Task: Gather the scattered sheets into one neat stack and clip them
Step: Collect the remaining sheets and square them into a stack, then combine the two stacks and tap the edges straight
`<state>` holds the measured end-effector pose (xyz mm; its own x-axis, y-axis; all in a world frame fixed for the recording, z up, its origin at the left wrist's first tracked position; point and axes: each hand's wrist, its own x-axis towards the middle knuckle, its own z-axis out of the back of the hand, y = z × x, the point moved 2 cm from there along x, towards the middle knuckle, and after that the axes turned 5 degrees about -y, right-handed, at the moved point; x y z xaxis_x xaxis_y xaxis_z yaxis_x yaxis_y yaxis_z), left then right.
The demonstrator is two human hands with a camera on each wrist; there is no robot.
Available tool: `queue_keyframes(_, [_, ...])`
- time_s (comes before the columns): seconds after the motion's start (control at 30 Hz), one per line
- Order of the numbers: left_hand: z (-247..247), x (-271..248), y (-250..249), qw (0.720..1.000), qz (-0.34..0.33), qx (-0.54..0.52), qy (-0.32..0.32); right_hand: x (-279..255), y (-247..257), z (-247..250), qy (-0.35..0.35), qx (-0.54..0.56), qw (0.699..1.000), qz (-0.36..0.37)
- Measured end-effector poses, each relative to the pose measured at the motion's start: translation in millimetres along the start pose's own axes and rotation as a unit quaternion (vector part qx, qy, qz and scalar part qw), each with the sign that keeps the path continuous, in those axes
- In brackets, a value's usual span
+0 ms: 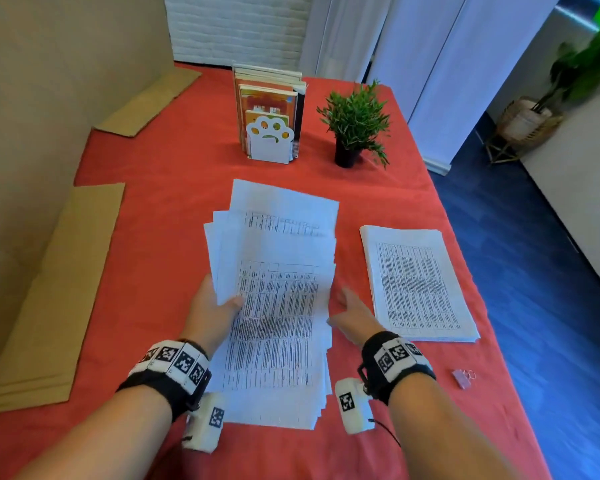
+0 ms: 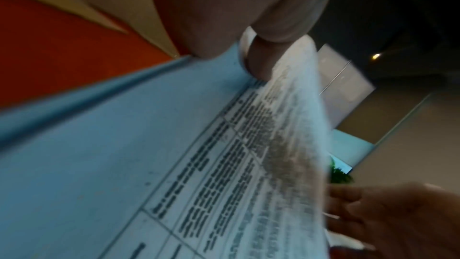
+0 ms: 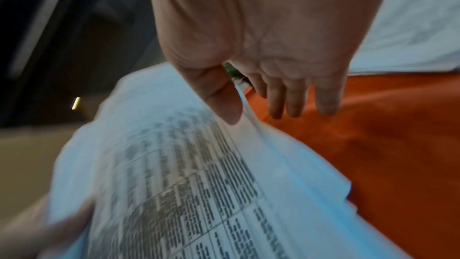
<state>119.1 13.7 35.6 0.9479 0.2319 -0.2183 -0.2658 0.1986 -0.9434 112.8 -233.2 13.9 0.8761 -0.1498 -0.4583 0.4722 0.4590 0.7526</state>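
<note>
Left hand [image 1: 211, 308] gripped the left edge of the loose sheets [image 1: 278, 306], thumb on top of the printed face and fingers underneath; the wrist view confirmed the thumb [image 2: 263, 60] pressed onto the paper. Right hand [image 1: 352, 311] sat at the right edge of the same sheets, fingers nearly straight and pointing away over the cloth, thumb [image 3: 219, 97] against the paper edge; no curl around the pile was seen, so it read as released and merely touching. The sheets were fanned and uneven, lying mid-table on the red tablecloth [image 1: 153, 209], several corners sticking out at the far end. A second, squared stack of sheets [image 1: 416, 282] lay flat just to the right, apart from the fanned pile. A small pink binder clip [image 1: 462, 377] lay on the cloth near the right wrist, untouched. Farther back stood a bookend with books [image 1: 269, 119] and a potted plant [image 1: 355, 123]. Cardboard pieces [image 1: 59, 289] lay along the left side.
</note>
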Motion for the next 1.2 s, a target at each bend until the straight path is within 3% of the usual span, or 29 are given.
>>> queue_keyframes(0.07, [4.2, 2.5, -17.0, 0.999, -0.023, -0.042, -0.003, 2.7, 10.5, 7.5, -0.012, 0.112, 0.994, 0.016])
queue_keyframes(0.2, [5.3, 7.4, -44.6, 0.994, -0.064, -0.075, -0.048, -7.9, 42.4, 10.4, -0.023, 0.144, 0.983, 0.114])
queue_keyframes(0.3, [0.1, 0.1, -66.5, 0.980, -0.136, -0.110, -0.097, -22.3, 67.7, 10.0, -0.103, 0.140, 0.964, 0.199])
queue_keyframes(0.37, [-3.6, -6.6, -76.1, 0.970, -0.175, -0.122, -0.115, -34.3, 79.1, 10.2, -0.155, 0.170, 0.936, 0.266])
queue_keyframes(0.43, [-5.6, -10.3, -78.4, 0.963, -0.200, -0.139, -0.120, -39.4, 78.7, 8.9, -0.178, 0.207, 0.918, 0.289])
queue_keyframes(0.63, [-7.2, -16.4, -57.6, 0.958, -0.200, -0.196, -0.060, -40.2, 45.2, 3.7, -0.174, 0.259, 0.932, 0.185])
queue_keyframes(0.83, [2.5, -2.6, -32.9, 0.978, -0.133, -0.149, -0.059, -30.2, 36.8, 1.8, -0.109, 0.349, 0.923, 0.116])
queue_keyframes(0.93, [3.4, 0.5, -32.5, 0.974, -0.121, -0.185, -0.054, -28.7, 38.2, -4.4, -0.086, 0.354, 0.927, 0.091])
queue_keyframes(1.2, [1.0, 5.4, -25.4, 0.974, -0.093, -0.203, -0.050, -16.6, 30.9, -17.7, -0.084, 0.351, 0.932, 0.027])
